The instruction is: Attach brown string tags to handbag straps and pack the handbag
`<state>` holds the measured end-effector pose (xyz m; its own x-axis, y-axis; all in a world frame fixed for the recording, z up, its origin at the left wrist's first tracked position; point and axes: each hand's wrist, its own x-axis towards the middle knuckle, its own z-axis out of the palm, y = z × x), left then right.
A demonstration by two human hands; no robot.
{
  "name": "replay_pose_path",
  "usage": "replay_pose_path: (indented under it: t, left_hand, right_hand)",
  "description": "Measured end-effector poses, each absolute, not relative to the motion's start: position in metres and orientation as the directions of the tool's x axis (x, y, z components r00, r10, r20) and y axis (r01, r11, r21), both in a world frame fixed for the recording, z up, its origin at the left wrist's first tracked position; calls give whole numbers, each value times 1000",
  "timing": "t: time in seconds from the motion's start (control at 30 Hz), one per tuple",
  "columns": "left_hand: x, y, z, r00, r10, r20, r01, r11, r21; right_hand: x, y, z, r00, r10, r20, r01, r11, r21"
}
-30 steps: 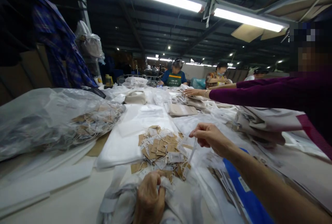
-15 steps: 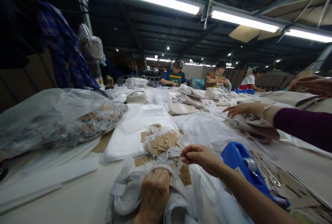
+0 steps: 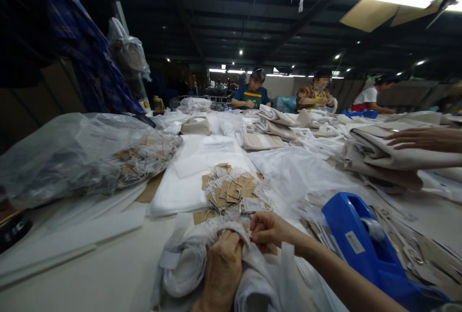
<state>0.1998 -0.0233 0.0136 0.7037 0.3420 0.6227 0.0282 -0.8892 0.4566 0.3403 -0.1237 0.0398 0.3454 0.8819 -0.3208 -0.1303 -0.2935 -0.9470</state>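
Note:
My left hand (image 3: 222, 266) is closed on a bundle of white fabric (image 3: 254, 259) at the bottom middle, with its fingertips tucked behind the fabric's upper edge. Close by on the right, my right hand (image 3: 269, 230) is pinched beside that same edge. Whatever its fingertips hold is too small to make out. A white rolled strap or sleeve (image 3: 184, 273) lies to the left of my left hand. Just beyond both hands sits a heap of brown cardboard tags (image 3: 231, 190) with white strings and small white labels.
A blue tape dispenser (image 3: 364, 244) stands right of my right forearm, near scissors (image 3: 413, 254). A clear plastic bag of tags (image 3: 90, 158) lies left. White sheets (image 3: 184, 196) lie behind the heap. A co-worker's hand (image 3: 426, 138) rests over folded beige fabric (image 3: 382, 155). Several people work beyond.
My right hand has come down to the fabric edge beside my left hand, and its fingers have closed into a pinch. The co-worker's hands and purple sleeve have pulled back right. The view has shifted.

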Motion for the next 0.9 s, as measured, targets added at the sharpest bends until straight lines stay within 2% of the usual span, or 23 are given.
replay_pose_path:
  t: [0.2, 0.33, 0.47, 0.67, 0.73, 0.83, 0.9]
  left_hand:
    - [200, -24, 13, 780, 368, 507, 118, -881, 458]
    - [198, -25, 12, 732, 376, 569, 79, -876, 476]
    - [197, -26, 16, 616, 542, 572, 85, -768, 635]
    - [198, -23, 11, 602, 702, 381, 30, -497, 867]
    - [197, -22, 12, 636, 688, 348, 70, -501, 863]
    - [194, -23, 17, 724, 588, 362, 153, -648, 746]
    - [193, -24, 21, 805, 502, 316, 164, -701, 694]
  right_hand:
    - [333, -113, 35, 300, 916, -266, -70, -257, -964]
    - [337, -116, 40, 283, 922, -263, -3, -274, -962]
    - [348, -125, 50, 286, 924, -254, 93, -290, -952]
    - [354, -124, 71, 282, 932, -230, 220, -296, -929]
    - [352, -120, 76, 279, 934, -221, 275, -298, -914]
    - [350, -115, 79, 291, 930, -226, 374, -328, -867]
    - [349, -114, 77, 311, 922, -231, 433, -354, -829]
